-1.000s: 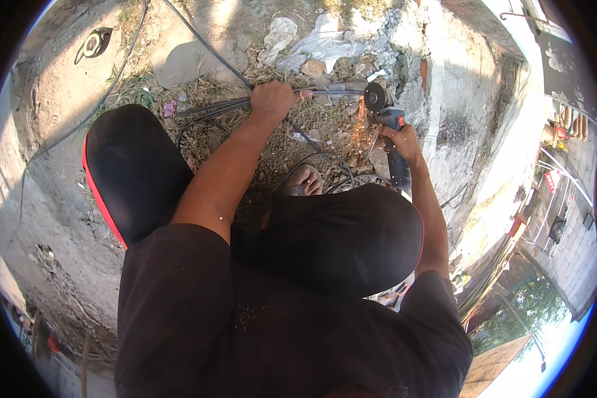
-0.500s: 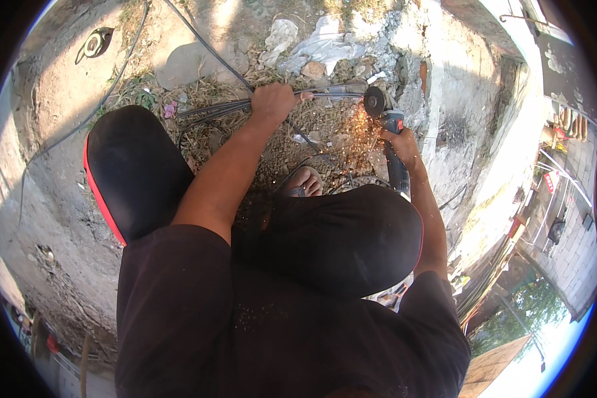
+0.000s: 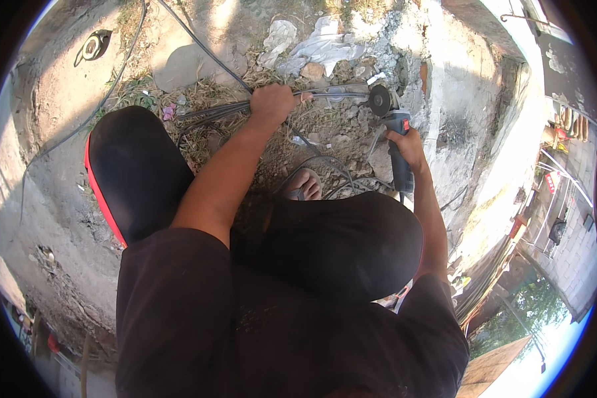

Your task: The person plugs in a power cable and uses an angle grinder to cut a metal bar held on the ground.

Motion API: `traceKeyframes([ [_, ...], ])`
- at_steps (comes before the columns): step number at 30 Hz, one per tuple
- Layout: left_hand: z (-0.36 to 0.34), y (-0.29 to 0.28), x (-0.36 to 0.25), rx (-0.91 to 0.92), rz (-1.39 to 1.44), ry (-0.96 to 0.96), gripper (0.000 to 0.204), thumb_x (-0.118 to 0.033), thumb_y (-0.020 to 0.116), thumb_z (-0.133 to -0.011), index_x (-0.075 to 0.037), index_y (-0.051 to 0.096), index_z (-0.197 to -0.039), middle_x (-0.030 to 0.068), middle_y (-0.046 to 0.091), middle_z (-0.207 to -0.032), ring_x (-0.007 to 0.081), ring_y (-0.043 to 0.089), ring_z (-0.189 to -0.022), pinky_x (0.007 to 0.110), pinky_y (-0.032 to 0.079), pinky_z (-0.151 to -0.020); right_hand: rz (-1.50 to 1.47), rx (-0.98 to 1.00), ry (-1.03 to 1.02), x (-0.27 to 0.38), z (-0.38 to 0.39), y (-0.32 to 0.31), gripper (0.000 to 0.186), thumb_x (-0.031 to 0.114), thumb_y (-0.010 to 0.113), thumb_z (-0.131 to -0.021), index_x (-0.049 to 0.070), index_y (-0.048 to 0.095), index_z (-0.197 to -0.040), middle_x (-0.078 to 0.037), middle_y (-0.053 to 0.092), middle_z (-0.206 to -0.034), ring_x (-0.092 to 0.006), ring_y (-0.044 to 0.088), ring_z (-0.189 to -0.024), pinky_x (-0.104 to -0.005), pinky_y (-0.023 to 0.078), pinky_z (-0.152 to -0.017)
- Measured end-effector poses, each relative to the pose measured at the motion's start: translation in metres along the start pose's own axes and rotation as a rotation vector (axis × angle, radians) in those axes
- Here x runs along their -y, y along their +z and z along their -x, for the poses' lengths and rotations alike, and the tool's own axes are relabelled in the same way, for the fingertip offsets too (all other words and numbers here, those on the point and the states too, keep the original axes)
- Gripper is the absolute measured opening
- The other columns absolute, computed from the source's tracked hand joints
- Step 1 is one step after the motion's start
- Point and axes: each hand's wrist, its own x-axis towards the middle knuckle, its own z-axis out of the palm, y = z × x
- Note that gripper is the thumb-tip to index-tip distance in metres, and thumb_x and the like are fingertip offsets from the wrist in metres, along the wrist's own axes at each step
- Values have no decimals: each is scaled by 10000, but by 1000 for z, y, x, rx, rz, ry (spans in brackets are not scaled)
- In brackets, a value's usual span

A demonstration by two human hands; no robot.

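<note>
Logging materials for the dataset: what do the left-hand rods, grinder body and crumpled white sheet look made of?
Rods: probably metal, dull grey; thin, straight, stiff-looking. Grinder body: likely moulded plastic, dark and matte, without metallic shine. White sheet: perhaps thin plastic film, faintly shiny, judging by its creases; cloth is possible.

1 angle grinder [image 3: 400,162]: dark body, red switch near the head, gripped in the right hand [image 3: 410,146]; body roughly upright in view, head toward the top. 1 round black disc [image 3: 379,100] on its head, flat face visible. bundle of thin dark grey rods [image 3: 212,111]: runs left to right through the closed left hand [image 3: 272,103]; right ends just beside disc, contact unclear. rod count unclear.
</note>
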Motion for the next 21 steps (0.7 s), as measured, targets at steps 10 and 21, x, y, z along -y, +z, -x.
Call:
traceKeyframes([
  [10, -1, 0, -2, 8, -6, -4, 930, -861, 353, -810, -4, 715, -788, 145, 702, -755, 308, 717, -768, 437, 548, -670, -44, -6, -14, 12, 5, 8, 289, 258, 749, -767, -8, 699, -869, -27, 632, -727, -117, 560, -660, -306, 469, -633],
  [21, 0, -5, -3, 25, 11, -3, 919, -846, 363, -822, 1, 719, -808, 155, 715, -794, 314, 720, -796, 436, 550, -684, -47, -5, -14, 7, 0, 10, 269, 237, 741, -771, -14, 698, -858, -33, 630, -713, -122, 544, -603, -316, 463, -588],
])
